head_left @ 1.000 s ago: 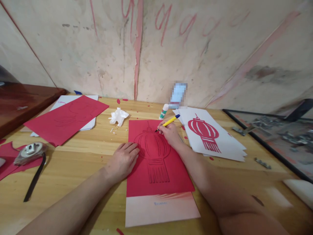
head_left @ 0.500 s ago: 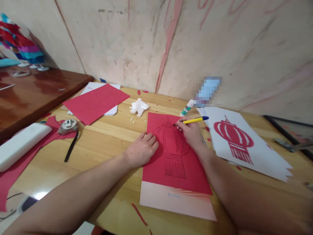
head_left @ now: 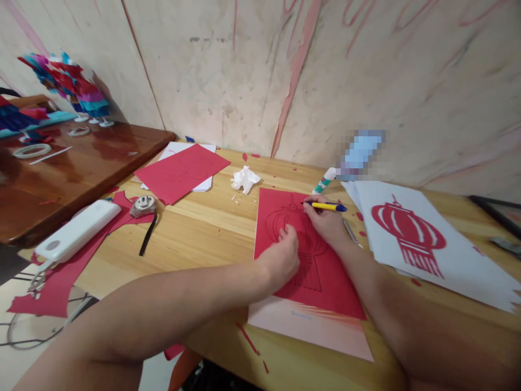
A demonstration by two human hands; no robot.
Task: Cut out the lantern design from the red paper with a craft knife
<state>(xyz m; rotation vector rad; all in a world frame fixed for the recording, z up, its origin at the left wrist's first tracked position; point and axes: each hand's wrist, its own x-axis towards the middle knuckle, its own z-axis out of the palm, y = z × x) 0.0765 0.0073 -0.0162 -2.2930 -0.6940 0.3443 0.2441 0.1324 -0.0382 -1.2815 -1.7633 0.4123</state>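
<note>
A sheet of red paper (head_left: 268, 201) bears a dark outline drawing of a lantern with a fringe. It lies on a pale pinkish sheet (head_left: 277, 320) whose lower part shows small blue writing. My right hand (head_left: 325, 220) pinches a yellow pen with a blue end (head_left: 328, 206), its dark tip near the lantern's top. Over the drawing's middle is my left hand (head_left: 280, 263), fingers loosely bent and a little apart, with nothing visible in them. It covers part of the lantern and fringe. Close behind my right hand stands a tilted glue stick (head_left: 323, 183).
On the right lie white sheets with a red cut-out lantern (head_left: 407, 222). A blurred phone (head_left: 362, 152) leans at the wall. Crumpled tissue (head_left: 245, 179), another drawn red sheet (head_left: 181, 171), a tape measure (head_left: 143, 206) and a white case-like object (head_left: 77, 231) lie leftward.
My left hand has moved off the left edge of the red paper to over the lantern's middle. The pen has tilted flatter in my right hand. My view has turned left.
</note>
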